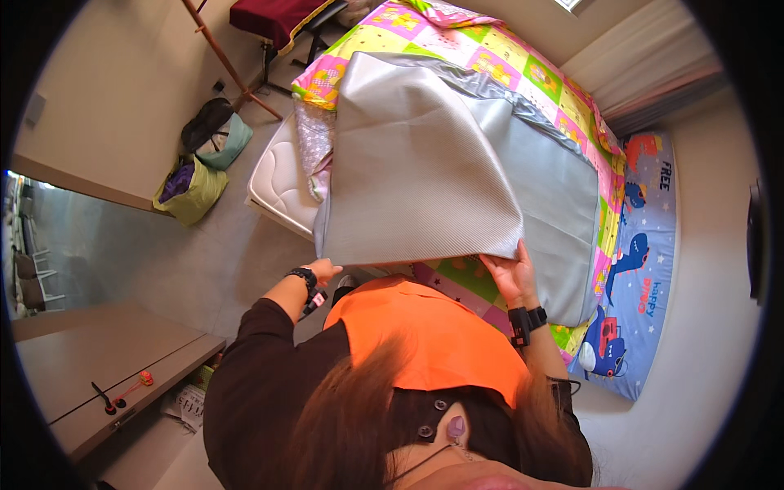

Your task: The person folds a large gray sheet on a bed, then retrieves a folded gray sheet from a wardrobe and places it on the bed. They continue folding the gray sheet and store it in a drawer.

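Note:
A large silvery-grey mat (404, 165) with a fine ribbed surface is lifted and bulging over a bed. My left hand (324, 269) grips its near left corner. At the near right corner, my right hand (511, 275) holds the edge, with the thumb up along the side. More of the grey sheet (551, 220) lies flat on the bed to the right. Beneath it a patchwork bedspread (392, 24) in pink, yellow and green shows along the far and right sides. A bare corner of the white quilted mattress (282, 177) sticks out at the left.
A blue dinosaur-print cushion panel (643, 263) stands between bed and right wall. Stuffed bags (196, 190) sit on the floor at left, near a wooden pole (226, 61) and a bench with a dark red cover (275, 21). A low cabinet (122, 367) is at lower left.

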`<state>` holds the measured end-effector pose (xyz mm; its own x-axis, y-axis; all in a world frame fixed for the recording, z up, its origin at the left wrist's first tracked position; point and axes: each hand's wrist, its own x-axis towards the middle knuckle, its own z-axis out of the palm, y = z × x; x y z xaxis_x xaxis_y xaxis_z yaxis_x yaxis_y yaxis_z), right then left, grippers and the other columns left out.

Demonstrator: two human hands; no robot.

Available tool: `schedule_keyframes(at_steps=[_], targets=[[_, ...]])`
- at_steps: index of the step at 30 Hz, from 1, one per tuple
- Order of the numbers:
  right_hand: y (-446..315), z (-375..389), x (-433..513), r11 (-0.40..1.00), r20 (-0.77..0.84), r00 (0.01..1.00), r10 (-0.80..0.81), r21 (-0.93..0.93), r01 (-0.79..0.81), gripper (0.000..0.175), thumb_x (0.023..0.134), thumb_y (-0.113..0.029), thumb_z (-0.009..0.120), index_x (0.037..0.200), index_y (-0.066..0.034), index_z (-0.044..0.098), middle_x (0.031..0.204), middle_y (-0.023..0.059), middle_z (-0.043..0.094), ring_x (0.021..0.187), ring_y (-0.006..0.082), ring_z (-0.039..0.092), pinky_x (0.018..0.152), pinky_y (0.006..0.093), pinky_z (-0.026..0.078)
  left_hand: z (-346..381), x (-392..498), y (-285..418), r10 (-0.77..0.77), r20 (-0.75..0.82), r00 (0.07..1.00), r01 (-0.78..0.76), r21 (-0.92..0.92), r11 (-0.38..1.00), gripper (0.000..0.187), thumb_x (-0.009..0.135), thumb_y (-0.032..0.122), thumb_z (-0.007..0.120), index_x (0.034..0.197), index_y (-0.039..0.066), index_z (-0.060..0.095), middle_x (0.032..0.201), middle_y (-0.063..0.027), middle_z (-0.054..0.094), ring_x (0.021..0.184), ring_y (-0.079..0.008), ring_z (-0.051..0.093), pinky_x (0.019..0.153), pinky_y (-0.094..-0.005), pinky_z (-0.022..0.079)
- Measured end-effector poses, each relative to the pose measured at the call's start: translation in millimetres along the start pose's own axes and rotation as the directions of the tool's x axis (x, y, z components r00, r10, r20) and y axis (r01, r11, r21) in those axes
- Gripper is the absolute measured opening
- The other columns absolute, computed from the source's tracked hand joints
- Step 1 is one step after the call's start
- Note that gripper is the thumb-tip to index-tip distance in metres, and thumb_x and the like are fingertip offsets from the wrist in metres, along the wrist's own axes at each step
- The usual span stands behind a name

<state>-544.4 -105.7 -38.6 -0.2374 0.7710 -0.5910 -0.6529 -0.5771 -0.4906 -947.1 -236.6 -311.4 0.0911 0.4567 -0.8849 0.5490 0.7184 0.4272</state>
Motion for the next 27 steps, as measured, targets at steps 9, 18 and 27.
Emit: schedule_keyframes(at_steps=[9,18,27], targets=[[-4,33,-18,0.969,0.041,0.969,-0.244,0.044,0.243,0.036,0.101,-0.024,0.039,0.125,0.0021,0.046,0.127,0.0164,0.054,0.118,0.0293,0.051,0.101,0.0452,0.043,27,66,-12,0.032,0.107,0.994,0.095,-0.957,0.274,0.064,0.094,0.050,0.045,0.132,-0.001,0.041,0.129,-0.0144,0.051,0.106,-0.0342,0.056,0.079,-0.0462,0.053],[-56,0,-103,0.863,0.048,0.885,-0.463,-0.202,0.462,0.036,0.100,-0.024,0.040,0.128,-0.0018,0.047,0.130,0.0128,0.053,0.120,0.0262,0.050,0.103,0.0436,0.040,-46,45,34,0.168,-0.555,0.815,-0.568,-0.822,0.039,0.027,0.087,0.017,0.064,0.108,0.001,0.058,0.101,-0.0072,0.064,0.088,-0.0203,0.063,0.074,-0.0340,0.052],[21,-58,-89,0.982,0.044,0.999,-0.017,-0.188,0.025,0.048,0.097,-0.039,0.045,0.130,-0.0036,0.046,0.131,0.0136,0.052,0.115,0.0270,0.052,0.101,0.0373,0.041,-296,-331,200,0.661,-0.533,-0.528,-0.220,0.838,0.500,0.036,0.088,0.032,0.061,0.080,-0.003,0.066,0.062,-0.0169,0.058,0.058,-0.0253,0.055,0.058,-0.0383,0.045]])
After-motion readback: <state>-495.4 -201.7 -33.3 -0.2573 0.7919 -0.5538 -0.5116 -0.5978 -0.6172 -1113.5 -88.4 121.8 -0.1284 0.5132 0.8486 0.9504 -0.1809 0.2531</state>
